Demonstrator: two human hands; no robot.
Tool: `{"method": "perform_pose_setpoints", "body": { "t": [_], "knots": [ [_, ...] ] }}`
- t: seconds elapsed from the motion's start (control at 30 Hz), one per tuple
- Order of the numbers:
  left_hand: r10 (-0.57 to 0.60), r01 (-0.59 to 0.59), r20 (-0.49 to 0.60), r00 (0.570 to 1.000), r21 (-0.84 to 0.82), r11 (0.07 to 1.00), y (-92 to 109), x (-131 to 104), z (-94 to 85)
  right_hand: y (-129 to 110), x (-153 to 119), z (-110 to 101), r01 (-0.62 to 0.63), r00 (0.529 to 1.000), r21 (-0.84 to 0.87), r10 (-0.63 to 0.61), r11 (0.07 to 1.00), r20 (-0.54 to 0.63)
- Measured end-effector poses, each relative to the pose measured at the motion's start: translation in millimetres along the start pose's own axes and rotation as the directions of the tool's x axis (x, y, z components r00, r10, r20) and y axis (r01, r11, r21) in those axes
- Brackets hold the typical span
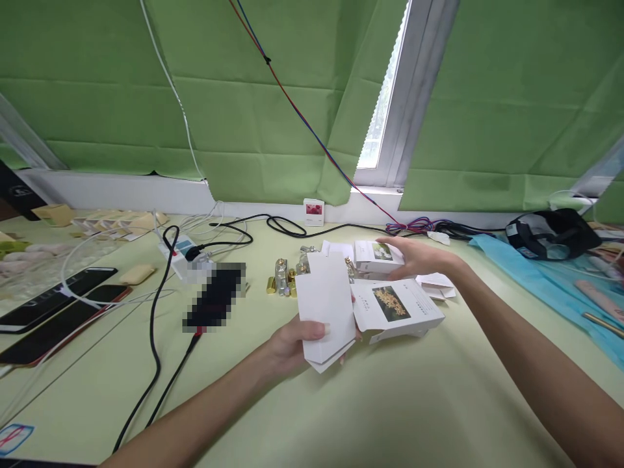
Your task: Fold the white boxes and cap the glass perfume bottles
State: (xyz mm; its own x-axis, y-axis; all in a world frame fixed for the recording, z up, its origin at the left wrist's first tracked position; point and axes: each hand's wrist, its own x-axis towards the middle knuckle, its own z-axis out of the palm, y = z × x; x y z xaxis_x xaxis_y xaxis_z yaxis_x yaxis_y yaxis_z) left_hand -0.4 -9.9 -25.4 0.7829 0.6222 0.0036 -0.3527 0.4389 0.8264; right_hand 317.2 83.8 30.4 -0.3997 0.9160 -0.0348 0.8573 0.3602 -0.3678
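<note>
My left hand (297,339) is closed around several flat white cards or folded cartons (325,302), thumb on top, fingertips showing at their right edge. My right hand (414,257) reaches to a small white box (374,255) with a flower picture, its fingers at the box's right side. Just in front of that box lies an open white carton (402,307) with a yellow flower picture, tilted, its flaps out. Small glass bottles (281,277) with gold caps stand behind and left of the white cards, which partly hide them.
Phones (63,318) and a power strip (182,257) with cables are on the left. Against the back wall stands a small white box (313,212). On the right lie a black headset (550,235), a blue sheet (541,276) and crumpled white paper (437,286).
</note>
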Motion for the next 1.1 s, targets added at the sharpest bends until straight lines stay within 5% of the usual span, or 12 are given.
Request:
{"method": "perform_pose_setpoints", "body": {
  "t": [0.2, 0.43, 0.7, 0.87, 1.1],
  "knots": [
    [0.009, -0.009, -0.016, 1.0, -0.041, 0.999, 0.2, 0.3, 1.8, -10.5, -15.0, -1.2, -0.007, 0.996, 0.022, 0.009, 1.0, -0.089],
    [0.018, -0.021, -0.039, 0.999, -0.083, 0.996, 1.8, 1.2, 1.3, -59.1, -47.3, -4.4, 0.055, 0.957, 0.019, -0.048, 0.998, -0.285],
    [0.047, -0.049, -0.053, 0.998, -0.037, 0.998, 3.9, 0.6, -2.4, -98.3, -62.3, 7.7, 0.206, 0.974, 0.04, -0.209, 0.978, 0.089],
    [0.063, -0.068, -0.083, 0.995, -0.056, 0.996, 2.2, 0.9, -6.7, -105.1, -58.1, 14.6, 0.181, 0.971, 0.003, -0.179, 0.984, 0.157],
    [0.071, -0.075, -0.131, 0.989, -0.028, 0.997, 3.2, 0.3, -5.5, -107.1, -59.2, 7.0, 0.216, 0.971, 0.028, -0.217, 0.976, 0.101]
  ]
}}
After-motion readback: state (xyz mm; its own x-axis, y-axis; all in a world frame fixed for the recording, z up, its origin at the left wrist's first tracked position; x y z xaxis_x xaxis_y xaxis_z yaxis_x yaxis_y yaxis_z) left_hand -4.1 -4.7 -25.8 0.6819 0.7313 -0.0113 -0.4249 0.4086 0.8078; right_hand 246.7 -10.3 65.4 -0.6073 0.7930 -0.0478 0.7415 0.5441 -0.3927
